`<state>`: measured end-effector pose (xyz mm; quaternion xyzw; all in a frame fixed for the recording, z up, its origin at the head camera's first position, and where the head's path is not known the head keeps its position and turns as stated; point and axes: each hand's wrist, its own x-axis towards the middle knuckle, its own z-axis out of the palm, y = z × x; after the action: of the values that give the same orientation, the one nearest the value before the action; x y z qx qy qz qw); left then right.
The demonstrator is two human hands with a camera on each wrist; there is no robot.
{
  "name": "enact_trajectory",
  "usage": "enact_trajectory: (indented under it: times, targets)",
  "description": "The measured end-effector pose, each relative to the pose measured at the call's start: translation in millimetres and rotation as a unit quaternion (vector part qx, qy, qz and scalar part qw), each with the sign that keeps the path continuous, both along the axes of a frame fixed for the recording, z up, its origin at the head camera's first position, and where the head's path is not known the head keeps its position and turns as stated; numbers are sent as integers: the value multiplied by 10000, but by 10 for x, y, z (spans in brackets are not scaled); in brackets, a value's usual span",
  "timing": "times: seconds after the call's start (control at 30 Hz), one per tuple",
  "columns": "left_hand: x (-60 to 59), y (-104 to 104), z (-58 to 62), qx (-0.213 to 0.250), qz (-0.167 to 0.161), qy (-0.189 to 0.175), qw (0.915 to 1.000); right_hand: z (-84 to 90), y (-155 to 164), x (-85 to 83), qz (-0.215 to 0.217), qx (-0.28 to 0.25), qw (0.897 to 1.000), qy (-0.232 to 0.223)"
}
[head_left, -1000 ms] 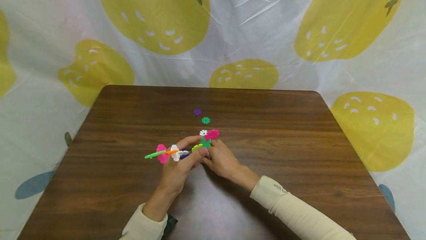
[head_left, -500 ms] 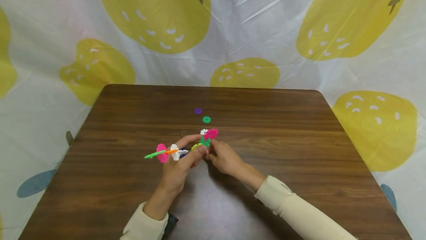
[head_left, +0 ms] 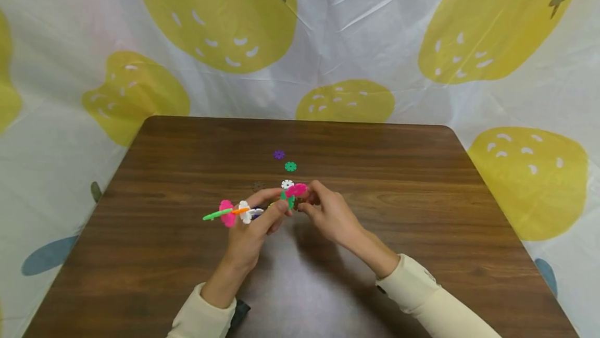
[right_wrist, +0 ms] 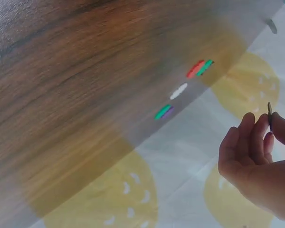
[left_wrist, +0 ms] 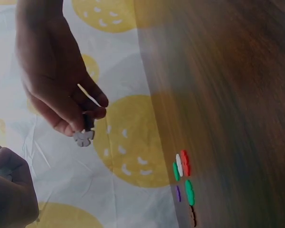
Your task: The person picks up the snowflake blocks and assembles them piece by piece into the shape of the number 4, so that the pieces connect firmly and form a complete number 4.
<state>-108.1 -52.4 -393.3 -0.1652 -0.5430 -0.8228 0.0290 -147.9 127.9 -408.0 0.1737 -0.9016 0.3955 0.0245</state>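
Disc chain (head_left: 244,212) joins several pieces; loose discs (head_left: 290,166) lie unattached. Left grip (head_left: 250,235) clamps it, right grip (head_left: 334,216) seemingly pinches another disc (right_wrist: 270,111).

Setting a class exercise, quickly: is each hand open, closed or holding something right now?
Left hand: closed, holding the linked discs.
Right hand: closed, pinching a thin dark piece.

Pink discs (head_left: 296,190), brown-grained table (head_left: 422,187), yellow-printed white cloth (head_left: 361,41)
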Motion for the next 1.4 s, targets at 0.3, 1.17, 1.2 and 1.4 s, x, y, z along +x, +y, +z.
enact_trajectory:
  times: [0.3, 1.17, 1.2, 1.4]
  targets:
    - [-19, -5, 5, -50, 107, -79, 9999, 101, 6, 71, -25, -114, 9999, 39]
    - [-23, -48, -36, -220, 242, -553, 9979, 404, 73, 188, -359, -742, 9963, 246]
    - [-23, -47, -34, -231, 251, -549, 9979, 424, 75, 195, -360, -804, 9958, 241]
    - [-27, -45, -36, -255, 298, -566, 9976, 485, 82, 215, -300, -1037, 9936, 335]
